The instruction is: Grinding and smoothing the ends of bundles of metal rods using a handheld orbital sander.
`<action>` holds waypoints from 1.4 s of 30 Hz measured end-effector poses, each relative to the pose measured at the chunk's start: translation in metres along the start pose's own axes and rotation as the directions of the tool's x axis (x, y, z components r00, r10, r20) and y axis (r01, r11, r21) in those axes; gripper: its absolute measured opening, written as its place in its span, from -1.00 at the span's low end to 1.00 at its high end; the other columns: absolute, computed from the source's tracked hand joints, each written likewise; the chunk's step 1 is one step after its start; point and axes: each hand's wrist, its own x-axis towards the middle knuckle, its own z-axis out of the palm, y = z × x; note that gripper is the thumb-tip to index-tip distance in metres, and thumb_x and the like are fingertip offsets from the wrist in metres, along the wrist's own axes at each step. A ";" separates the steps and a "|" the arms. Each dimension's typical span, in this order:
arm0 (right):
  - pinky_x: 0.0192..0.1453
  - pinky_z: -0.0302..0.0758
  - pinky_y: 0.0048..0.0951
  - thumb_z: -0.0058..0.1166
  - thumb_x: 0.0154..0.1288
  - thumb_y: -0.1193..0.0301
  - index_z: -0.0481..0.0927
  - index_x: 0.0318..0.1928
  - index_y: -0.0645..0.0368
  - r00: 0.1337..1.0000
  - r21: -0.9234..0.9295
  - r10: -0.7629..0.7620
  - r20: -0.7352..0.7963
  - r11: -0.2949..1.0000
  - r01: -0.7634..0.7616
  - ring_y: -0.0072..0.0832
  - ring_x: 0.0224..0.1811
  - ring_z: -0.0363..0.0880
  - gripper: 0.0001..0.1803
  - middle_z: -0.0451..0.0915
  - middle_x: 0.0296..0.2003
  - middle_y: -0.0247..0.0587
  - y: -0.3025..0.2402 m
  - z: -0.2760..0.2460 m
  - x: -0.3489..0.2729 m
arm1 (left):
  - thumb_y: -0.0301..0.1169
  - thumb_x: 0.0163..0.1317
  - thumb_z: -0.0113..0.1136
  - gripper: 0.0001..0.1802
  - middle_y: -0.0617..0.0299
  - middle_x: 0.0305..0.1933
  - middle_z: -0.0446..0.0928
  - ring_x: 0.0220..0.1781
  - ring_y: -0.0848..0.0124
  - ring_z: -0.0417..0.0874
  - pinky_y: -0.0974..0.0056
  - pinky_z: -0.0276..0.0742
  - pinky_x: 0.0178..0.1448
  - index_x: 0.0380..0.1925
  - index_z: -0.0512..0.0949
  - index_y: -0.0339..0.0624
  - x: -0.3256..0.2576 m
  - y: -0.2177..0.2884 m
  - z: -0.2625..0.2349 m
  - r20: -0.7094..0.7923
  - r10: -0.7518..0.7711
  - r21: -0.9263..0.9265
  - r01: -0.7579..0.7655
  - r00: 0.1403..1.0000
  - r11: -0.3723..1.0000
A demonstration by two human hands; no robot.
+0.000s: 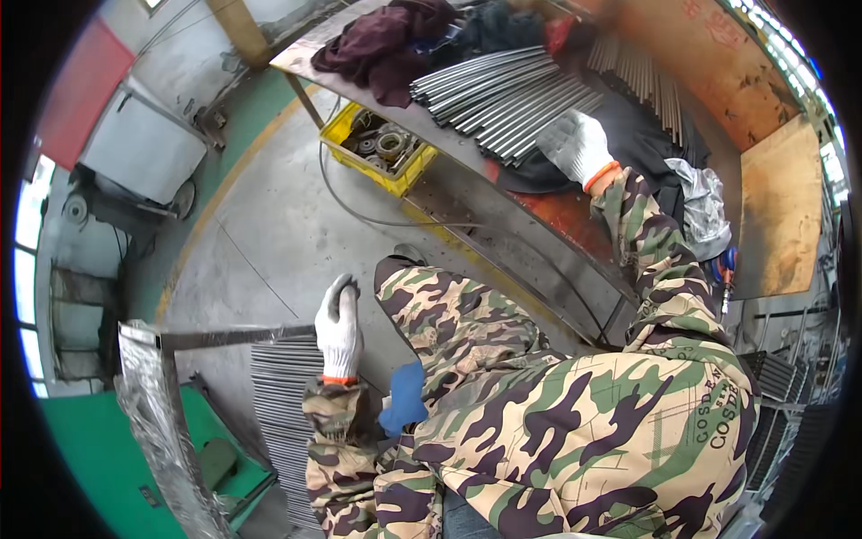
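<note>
Now, from the head view I see my right hand (575, 145) at one o'clock, its gloved fingers pressed flat on the bundle of metal rods (503, 99) lying on the workbench (557, 216). My left hand (338, 328) at eight o'clock curls its fingers closed above the stacked rods (283, 395); I cannot tell whether they pinch anything.

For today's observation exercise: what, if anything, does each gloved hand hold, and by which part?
The right hand rests on the near ends of the metal rods on the bench; a closed grip cannot be told. The left hand seems to hold nothing.
</note>
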 end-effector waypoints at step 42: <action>0.09 0.55 -0.20 -0.02 0.56 0.25 0.54 -0.27 0.11 0.927 0.184 0.238 0.288 0.937 -0.298 -0.33 -0.22 0.52 -0.74 0.48 -0.34 -0.30 0.028 -0.044 0.000 | 0.41 0.23 0.07 -0.01 -0.26 0.32 0.53 0.35 -0.05 0.58 0.04 0.51 0.39 0.18 0.63 -0.38 0.220 0.126 0.381 0.589 -0.151 0.806 -0.590 0.794 0.043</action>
